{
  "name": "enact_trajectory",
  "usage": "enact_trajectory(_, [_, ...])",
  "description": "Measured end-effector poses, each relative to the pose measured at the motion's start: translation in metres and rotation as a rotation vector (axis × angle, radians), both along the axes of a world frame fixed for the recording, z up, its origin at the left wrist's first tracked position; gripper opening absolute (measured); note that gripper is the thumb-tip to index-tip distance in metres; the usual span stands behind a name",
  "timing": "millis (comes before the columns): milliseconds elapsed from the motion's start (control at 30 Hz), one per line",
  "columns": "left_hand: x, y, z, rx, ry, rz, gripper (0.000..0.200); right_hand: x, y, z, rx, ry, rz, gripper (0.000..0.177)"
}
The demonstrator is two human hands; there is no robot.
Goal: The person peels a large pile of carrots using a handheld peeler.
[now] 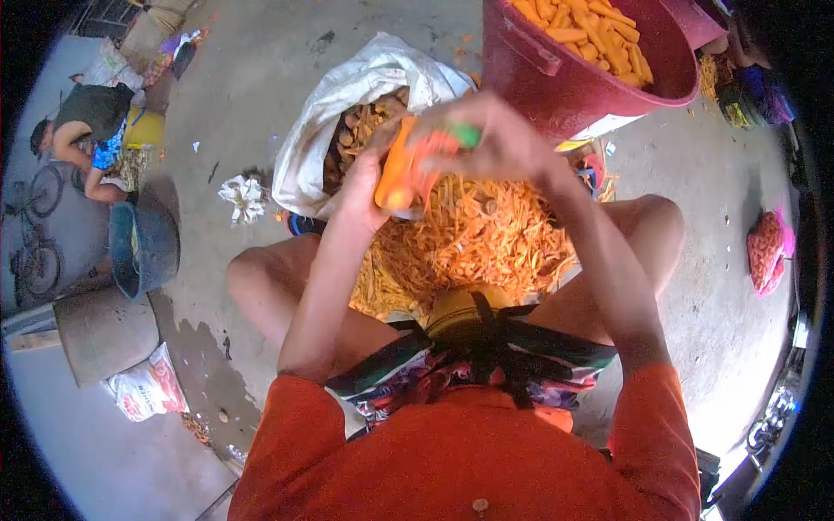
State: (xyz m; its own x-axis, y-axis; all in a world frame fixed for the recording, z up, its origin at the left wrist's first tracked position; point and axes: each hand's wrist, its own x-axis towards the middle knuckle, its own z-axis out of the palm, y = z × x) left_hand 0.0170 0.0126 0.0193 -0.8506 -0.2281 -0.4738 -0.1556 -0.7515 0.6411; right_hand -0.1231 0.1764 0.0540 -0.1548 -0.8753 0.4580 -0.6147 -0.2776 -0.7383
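Observation:
In front of me, my left hand is closed around an orange carrot, which is held tilted above the peelings. My right hand is smeared by motion just right of it, gripping a peeler of which a green part shows. The peeler's blade cannot be made out. Below both hands lies a large heap of orange peelings between my legs. Behind my left hand a white sack stands open, holding brownish unpeeled carrots.
A big red tub of peeled carrots stands at the upper right. To the left are a dark bucket and a bent-over person. A pink net bag lies far right, a printed sack lower left.

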Motion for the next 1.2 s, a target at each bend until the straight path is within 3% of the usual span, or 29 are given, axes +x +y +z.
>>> enact_trajectory(100, [0.005, -0.002, -0.009, -0.058, 0.064, -0.055, 0.035, -0.005, -0.004, -0.017, -0.081, -0.067, -0.03, 0.025])
enact_trajectory(133, [0.009, -0.008, -0.01, -0.249, 0.06, -0.206, 0.035, -0.02, 0.003, -0.018, -0.029, -0.076, -0.178, 0.022])
enact_trajectory(167, [0.008, -0.007, -0.008, -0.247, 0.067, -0.205, 0.035, -0.045, 0.004, -0.03, -0.193, -0.219, -0.105, 0.021])
enact_trajectory(233, [0.008, -0.006, -0.004, -0.103, 0.057, -0.187, 0.038, -0.05, 0.012, -0.022, -0.042, -0.514, -0.234, 0.02])
enact_trajectory(300, [0.004, -0.012, -0.002, -0.034, 0.001, -0.136, 0.041, -0.028, 0.008, -0.015, -0.135, -0.291, -0.125, 0.022])
enact_trajectory(367, [0.001, -0.006, 0.009, 0.003, 0.022, -0.078, 0.042, 0.006, 0.002, -0.001, 0.018, 0.008, -0.061, 0.027])
enact_trajectory(400, [0.002, -0.007, 0.003, 0.053, 0.049, -0.059, 0.041, 0.003, -0.001, -0.002, 0.004, 0.026, -0.081, 0.026])
enact_trajectory(433, [0.005, -0.006, 0.001, 0.056, 0.038, -0.052, 0.041, 0.003, -0.003, -0.009, -0.005, 0.033, -0.096, 0.024])
enact_trajectory(500, [0.01, -0.006, -0.003, -0.134, 0.021, -0.061, 0.039, -0.028, 0.001, -0.026, -0.026, -0.291, -0.167, 0.018])
enact_trajectory(567, [0.013, -0.017, -0.016, 0.014, -0.001, -0.137, 0.037, -0.043, 0.015, -0.011, 0.003, -0.328, -0.269, 0.013])
enact_trajectory(633, [0.006, -0.019, -0.011, -0.108, 0.044, -0.076, 0.035, -0.028, 0.005, -0.016, -0.111, -0.365, -0.103, 0.018])
enact_trajectory(700, [0.0, -0.01, -0.005, -0.081, 0.105, 0.029, 0.034, 0.004, -0.002, -0.014, -0.043, -0.015, -0.109, 0.028])
enact_trajectory(767, [0.006, -0.008, -0.003, -0.088, 0.062, -0.064, 0.033, 0.004, -0.003, -0.009, -0.044, 0.01, -0.083, 0.024])
enact_trajectory(833, [0.012, -0.006, -0.006, -0.164, 0.071, -0.105, 0.033, -0.034, 0.003, -0.024, -0.158, -0.113, -0.193, 0.018])
enact_trajectory(900, [0.013, -0.011, -0.001, -0.158, 0.018, -0.181, 0.035, -0.05, 0.014, -0.023, -0.022, -0.479, -0.244, 0.014])
enact_trajectory(967, [0.006, -0.012, -0.003, -0.148, 0.004, -0.131, 0.037, -0.032, 0.007, -0.015, -0.164, -0.306, -0.149, 0.015])
enact_trajectory(1000, [0.003, -0.01, -0.005, -0.082, 0.02, -0.087, 0.037, -0.015, 0.001, -0.022, -0.064, -0.25, -0.124, 0.017])
enact_trajectory(1033, [-0.001, -0.009, -0.002, -0.019, 0.036, -0.044, 0.037, 0.003, 0.001, -0.01, -0.009, 0.042, -0.116, 0.022])
enact_trajectory(1100, [0.003, -0.01, -0.003, -0.03, 0.002, -0.042, 0.038, 0.007, -0.002, -0.001, 0.071, 0.102, -0.029, 0.023])
enact_trajectory(1167, [0.009, -0.01, -0.011, -0.21, 0.091, -0.149, 0.036, -0.026, 0.003, -0.019, 0.012, -0.105, -0.153, 0.02])
enact_trajectory(1200, [0.011, -0.01, -0.007, -0.129, 0.008, -0.117, 0.036, -0.046, 0.008, -0.027, 0.002, -0.267, -0.212, 0.019])
